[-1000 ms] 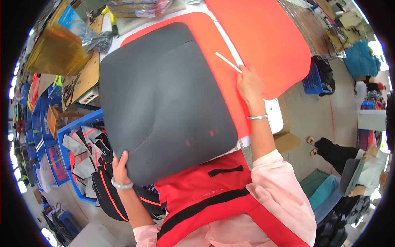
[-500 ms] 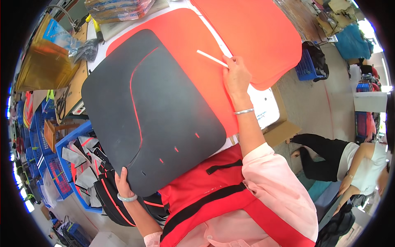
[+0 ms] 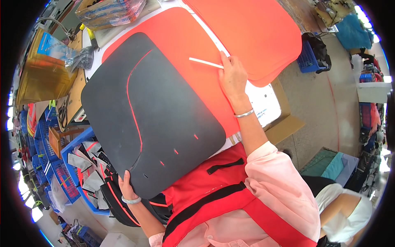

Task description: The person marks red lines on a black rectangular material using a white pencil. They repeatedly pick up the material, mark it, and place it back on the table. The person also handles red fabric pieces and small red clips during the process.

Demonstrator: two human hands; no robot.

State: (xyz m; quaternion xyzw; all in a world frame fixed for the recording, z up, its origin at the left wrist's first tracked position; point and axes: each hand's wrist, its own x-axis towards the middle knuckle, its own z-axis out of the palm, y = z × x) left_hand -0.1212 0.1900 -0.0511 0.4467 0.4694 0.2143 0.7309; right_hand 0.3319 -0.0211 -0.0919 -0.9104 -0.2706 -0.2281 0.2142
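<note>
- Nearest me, the left hand [image 3: 128, 190] grips the dark panel [image 3: 173, 99] at its seven o'clock edge, thumb on top, fingertips beneath hidden.
- The panel lies askew over an orange sheet [image 3: 181, 37], matte charcoal with rounded corners; orange shows through most of its long curving slit, the lower end dark. Toward five o'clock, three short slots show orange; a fourth, nearer that thumb, looks dark.
- Off the panel's two o'clock side, the right hand [image 3: 233, 78] is closed around a slim white stick [image 3: 205, 63] pointing toward nine o'clock.
- Farther, at one o'clock, sits an orange stack [image 3: 255, 37].
- A second ago, the slit looked dark; since then the panel's top has swung toward eleven o'clock, and more orange sheet is exposed.
</note>
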